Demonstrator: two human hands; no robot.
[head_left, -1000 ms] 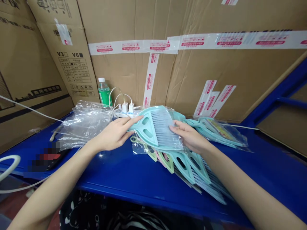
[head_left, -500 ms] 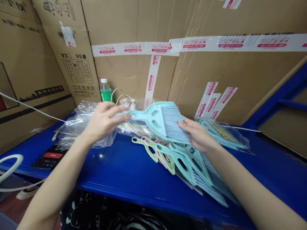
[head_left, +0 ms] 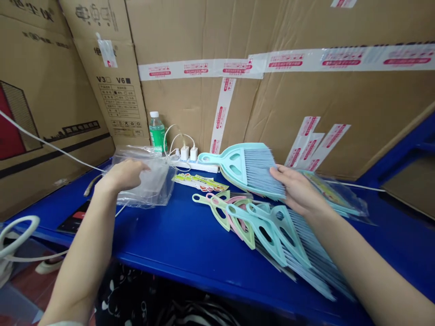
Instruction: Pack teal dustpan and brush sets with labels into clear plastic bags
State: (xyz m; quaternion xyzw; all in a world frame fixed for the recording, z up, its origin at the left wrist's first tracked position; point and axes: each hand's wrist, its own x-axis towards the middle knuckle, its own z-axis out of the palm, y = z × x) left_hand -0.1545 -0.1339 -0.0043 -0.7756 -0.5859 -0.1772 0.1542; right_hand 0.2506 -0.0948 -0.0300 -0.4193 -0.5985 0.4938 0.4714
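My right hand (head_left: pixel 301 188) grips a light-blue hand brush (head_left: pixel 234 163) by its bristle end, thumb on the grey-blue bristles. A matching rim shows beneath it, apparently a dustpan. The brush is held above the table, its handle pointing left. At the left, my left hand (head_left: pixel 124 176) is over a stack of clear plastic bags (head_left: pixel 152 181), index finger stretched out and the other fingers partly hidden. Whether it pinches a bag does not show. Below the held brush lies an overlapping pile of hand brushes (head_left: pixel 261 226) in light blue, green and pink.
Printed cards (head_left: pixel 200 182) lie before a white power strip (head_left: pixel 207 166) with chargers and cables. A green-labelled bottle (head_left: pixel 157 131) stands behind the bags. Bagged light-blue pieces (head_left: pixel 336 194) lie at right. Large cardboard boxes (head_left: pixel 190 104) wall the back of the blue table (head_left: pixel 163 240).
My left hand has let go of the brush handle and moved left and down to the plastic bags. My right hand still holds the brush by the bristles.
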